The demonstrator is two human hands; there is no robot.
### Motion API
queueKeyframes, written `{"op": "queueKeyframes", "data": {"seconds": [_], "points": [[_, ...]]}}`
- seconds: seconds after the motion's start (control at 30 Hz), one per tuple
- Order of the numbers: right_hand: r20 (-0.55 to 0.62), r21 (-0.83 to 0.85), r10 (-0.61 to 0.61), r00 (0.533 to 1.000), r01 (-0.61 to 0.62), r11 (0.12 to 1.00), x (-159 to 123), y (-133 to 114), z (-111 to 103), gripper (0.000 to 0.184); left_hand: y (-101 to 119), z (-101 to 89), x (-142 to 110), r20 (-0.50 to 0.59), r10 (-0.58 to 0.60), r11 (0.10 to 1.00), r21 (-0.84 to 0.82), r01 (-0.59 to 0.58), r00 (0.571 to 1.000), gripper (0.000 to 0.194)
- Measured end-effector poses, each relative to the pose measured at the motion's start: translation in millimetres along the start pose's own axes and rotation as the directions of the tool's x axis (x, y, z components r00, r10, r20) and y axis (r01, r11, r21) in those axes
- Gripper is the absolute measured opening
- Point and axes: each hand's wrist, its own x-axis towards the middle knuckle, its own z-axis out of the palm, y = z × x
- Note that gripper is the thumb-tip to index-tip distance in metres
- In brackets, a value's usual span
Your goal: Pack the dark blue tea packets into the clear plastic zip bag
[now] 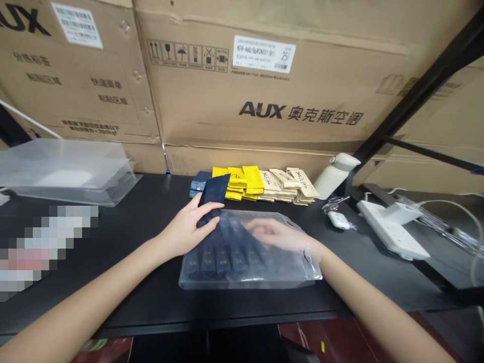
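A clear zip bag lies flat on the black table, holding several dark blue sachets laid side by side. My left hand rests on the bag's left top edge, fingers closed on one dark blue sachet that sticks out toward the back. My right hand is inside the bag, seen through the plastic, fingers stretched flat over the sachets.
Behind the bag lie stacks of yellow sachets, beige sachets and more blue ones. A white bottle lies at right, near a power strip. A pile of clear bags sits at left. Cardboard boxes form the back wall.
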Motion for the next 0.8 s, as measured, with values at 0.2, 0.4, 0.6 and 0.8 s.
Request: {"op": "queueKeyframes", "data": {"seconds": [0.2, 0.4, 0.6, 0.8], "points": [[0.023, -0.03, -0.023, 0.999, 0.024, 0.999, -0.2, 3.6, -1.1, 0.034, -0.3, -0.5, 0.1, 0.007, 0.002, 1.0, 0.006, -0.002, 1.0, 0.038], [0.013, -0.062, -0.017, 1.0, 0.018, 0.998, -1.6, 0.7, -0.9, 0.032, 1.7, -1.8, -0.3, 0.016, 0.003, 1.0, 0.003, -0.003, 1.0, 0.037], [0.011, -0.051, -0.029, 1.0, 0.029, 0.998, -1.0, 4.3, -1.0, 0.031, 3.2, -3.1, 0.1, 0.014, 0.014, 1.0, 0.006, -0.015, 1.0, 0.035], [0.013, -0.068, -0.039, 0.999, 0.04, 0.997, -0.8, 4.5, -1.0, 0.032, 3.5, -3.7, 0.1, 0.017, 0.02, 1.0, 0.013, -0.02, 1.0, 0.035]]}}
